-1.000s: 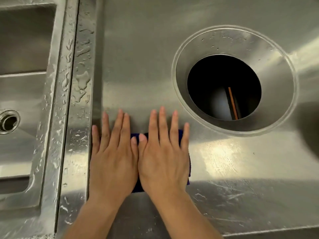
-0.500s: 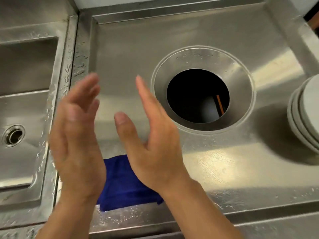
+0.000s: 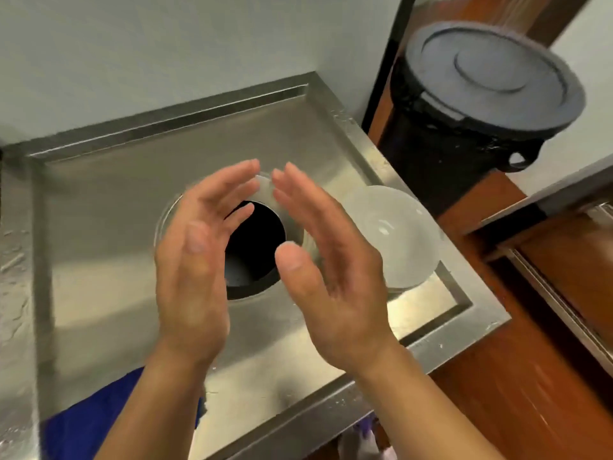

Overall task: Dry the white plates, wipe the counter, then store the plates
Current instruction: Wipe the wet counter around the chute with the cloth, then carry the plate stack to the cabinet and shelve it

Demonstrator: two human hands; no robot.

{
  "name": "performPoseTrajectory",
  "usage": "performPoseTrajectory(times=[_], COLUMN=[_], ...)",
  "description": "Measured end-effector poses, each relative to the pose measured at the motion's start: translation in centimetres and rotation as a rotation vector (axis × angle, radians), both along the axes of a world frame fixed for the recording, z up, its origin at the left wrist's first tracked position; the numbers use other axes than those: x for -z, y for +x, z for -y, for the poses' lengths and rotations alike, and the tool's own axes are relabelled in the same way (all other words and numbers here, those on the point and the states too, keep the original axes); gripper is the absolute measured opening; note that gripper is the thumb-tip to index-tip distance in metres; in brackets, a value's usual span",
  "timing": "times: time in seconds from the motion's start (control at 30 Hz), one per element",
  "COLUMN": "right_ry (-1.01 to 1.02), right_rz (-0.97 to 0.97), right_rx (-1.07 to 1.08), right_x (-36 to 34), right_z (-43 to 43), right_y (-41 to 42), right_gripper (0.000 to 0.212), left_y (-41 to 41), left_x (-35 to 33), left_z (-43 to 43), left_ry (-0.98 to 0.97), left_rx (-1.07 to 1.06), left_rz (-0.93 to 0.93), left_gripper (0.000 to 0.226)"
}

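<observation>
At about 7 o'clock in the view, a blue cloth [image 3: 79,423] lies on the stainless steel counter [image 3: 109,247], partly hidden under the left forearm. The left hand [image 3: 192,280] is raised above the counter with nothing in it, its grip spread, fingers straight and slightly apart, palm turned toward the other hand. Behind and between the two hands, near the centre, a round dark hole [image 3: 255,240] opens in the counter inside a shallow steel ring. The right hand [image 3: 335,277] is raised the same way, its grip also spread and empty, palm facing left; the two sets of fingertips come near each other at 12 o'clock of the hole without touching. At about 3 o'clock from the hole, the white plates [image 3: 394,234] sit stacked on the counter by its right edge, blurred. At 1 o'clock, off the counter, stands a black bin [image 3: 487,94] with a round grey lid.
</observation>
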State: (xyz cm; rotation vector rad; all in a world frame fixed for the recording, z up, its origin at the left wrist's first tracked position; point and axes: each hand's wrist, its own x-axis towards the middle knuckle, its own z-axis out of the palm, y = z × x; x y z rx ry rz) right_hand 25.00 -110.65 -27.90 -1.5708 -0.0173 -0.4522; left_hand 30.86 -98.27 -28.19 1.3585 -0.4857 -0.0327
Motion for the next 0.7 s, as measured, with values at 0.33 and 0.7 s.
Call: performPoseTrajectory(times=[0.33,0.7], right_ry=[-0.12,-0.149], right_rz=[-0.118,-0.466], right_rx=[0.16,0.124], right_x=[5.6,17.4], right_z=[19.9,27.1], right_y=[1.4,4.8], right_gripper=[0.068,0.047], left_y=[3.1,0.8], left_x=[9.7,18.4], left_z=[12.2,16.1], left_ry=[0.324,0.389], left_rx=[-0.222,-0.191], left_rz=[-0.076,-0.333], left_gripper=[0.044,0.048])
